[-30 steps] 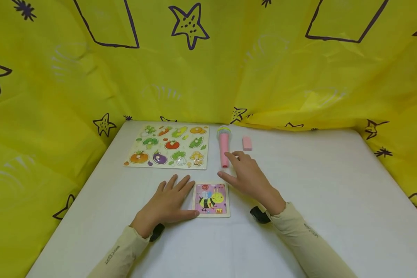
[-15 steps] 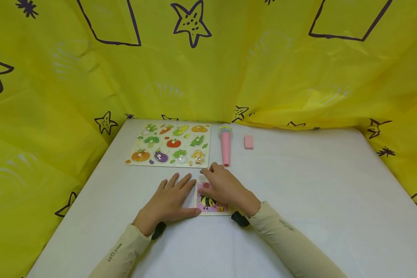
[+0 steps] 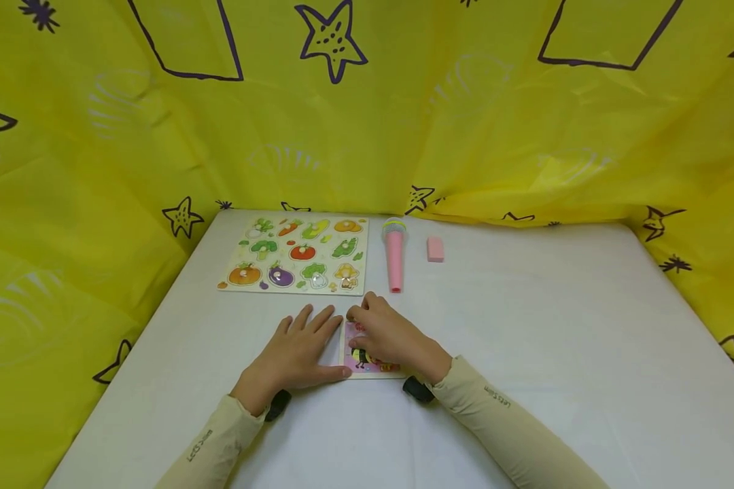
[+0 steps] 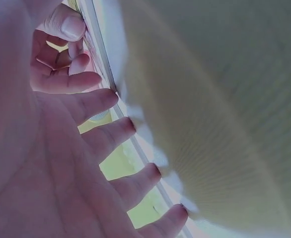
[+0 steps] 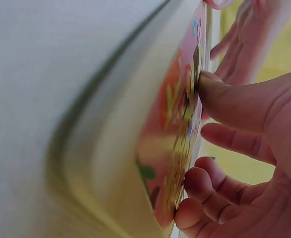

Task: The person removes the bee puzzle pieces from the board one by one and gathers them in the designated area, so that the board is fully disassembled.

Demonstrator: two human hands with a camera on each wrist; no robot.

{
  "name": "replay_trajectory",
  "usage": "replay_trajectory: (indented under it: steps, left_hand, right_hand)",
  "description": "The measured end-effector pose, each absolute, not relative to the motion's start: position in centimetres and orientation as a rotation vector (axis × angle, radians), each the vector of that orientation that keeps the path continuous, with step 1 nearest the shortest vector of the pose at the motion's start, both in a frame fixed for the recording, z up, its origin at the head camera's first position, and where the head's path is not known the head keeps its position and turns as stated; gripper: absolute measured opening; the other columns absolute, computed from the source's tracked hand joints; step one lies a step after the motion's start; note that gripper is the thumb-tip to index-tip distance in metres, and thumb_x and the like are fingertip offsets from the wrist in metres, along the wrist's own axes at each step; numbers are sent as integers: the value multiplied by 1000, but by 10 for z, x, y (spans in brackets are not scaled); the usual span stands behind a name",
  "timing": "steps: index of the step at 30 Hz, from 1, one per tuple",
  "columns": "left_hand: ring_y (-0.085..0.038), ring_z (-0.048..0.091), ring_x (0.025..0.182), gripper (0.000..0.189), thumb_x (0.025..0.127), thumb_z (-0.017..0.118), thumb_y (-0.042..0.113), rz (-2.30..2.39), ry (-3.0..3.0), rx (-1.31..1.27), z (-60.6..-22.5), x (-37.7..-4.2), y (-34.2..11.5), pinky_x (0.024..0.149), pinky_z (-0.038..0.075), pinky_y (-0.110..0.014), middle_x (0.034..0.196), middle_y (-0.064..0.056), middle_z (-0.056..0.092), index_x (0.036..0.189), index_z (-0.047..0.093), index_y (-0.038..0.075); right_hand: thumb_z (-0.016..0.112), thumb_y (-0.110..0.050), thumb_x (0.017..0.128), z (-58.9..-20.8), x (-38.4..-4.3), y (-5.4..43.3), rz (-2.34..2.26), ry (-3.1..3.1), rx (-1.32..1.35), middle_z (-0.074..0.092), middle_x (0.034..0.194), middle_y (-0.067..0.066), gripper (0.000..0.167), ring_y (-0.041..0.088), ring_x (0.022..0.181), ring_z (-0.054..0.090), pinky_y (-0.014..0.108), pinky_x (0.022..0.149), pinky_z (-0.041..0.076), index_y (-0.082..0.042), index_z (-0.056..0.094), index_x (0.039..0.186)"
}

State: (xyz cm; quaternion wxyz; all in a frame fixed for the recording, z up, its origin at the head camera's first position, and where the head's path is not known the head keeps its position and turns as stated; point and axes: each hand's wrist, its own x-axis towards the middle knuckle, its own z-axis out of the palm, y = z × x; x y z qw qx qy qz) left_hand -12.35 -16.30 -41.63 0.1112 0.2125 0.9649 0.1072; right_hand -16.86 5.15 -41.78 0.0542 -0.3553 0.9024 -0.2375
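One bare right hand (image 3: 393,336) has come left onto the square, pale-framed pink bee puzzle (image 3: 370,367), seemingly joining the work, fingers bent, grasp unclear, the bare left hand's (image 3: 295,354) fingers spread straight.

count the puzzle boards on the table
2: the bee puzzle under the right hand, which partly covers it, and the vegetable puzzle farther back, left of the pink microphone.

On the table (image 3: 526,326), the microphone (image 3: 394,259) lies right of the vegetable board (image 3: 283,258), left of the block (image 3: 435,249), behind the bee puzzle (image 3: 359,358).
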Motion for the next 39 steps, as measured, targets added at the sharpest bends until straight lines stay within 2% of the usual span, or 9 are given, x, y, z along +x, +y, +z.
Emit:
replay_trajectory:
  steps: [5,21,27,33,39]
  left_hand:
    - [-48,23,157,94,94,71,66,322,2834,630,-416,-123,-164,119,23,-73,172,-11,34,163,44,9]
    - [-48,20,158,95,95,72,65,329,2818,633,-418,-125,-164,120,21,-73,173,-11,31,165,41,9]
    - [-48,19,159,96,94,72,65,341,2813,625,-418,-126,-165,119,20,-74,174,-11,31,165,41,8]
    - [-49,21,158,95,94,72,65,346,2809,628,-415,-125,-164,119,21,-75,173,-13,32,164,42,7]
    - [-49,21,158,94,94,72,64,345,2813,628,-415,-124,-165,118,22,-75,173,-13,32,164,42,8]
  right_hand:
    - [84,-17,96,-419,-167,51,-741,2739,-1095,50,102,8,31,23,94,50,36,82,48,-1,72,120]
    - [81,-13,97,-419,-164,51,-824,2702,-1044,50,103,6,29,22,94,51,36,84,48,1,75,121]
    - [82,-11,97,-419,-165,49,-846,2683,-1020,52,105,8,28,22,92,54,37,86,51,2,71,119]
    - [82,-9,96,-420,-164,48,-880,2672,-1009,50,108,10,28,23,88,53,40,81,50,0,64,116]
    - [81,-8,96,-423,-164,48,-906,2677,-1006,53,109,9,30,24,90,54,42,82,48,-2,61,117]
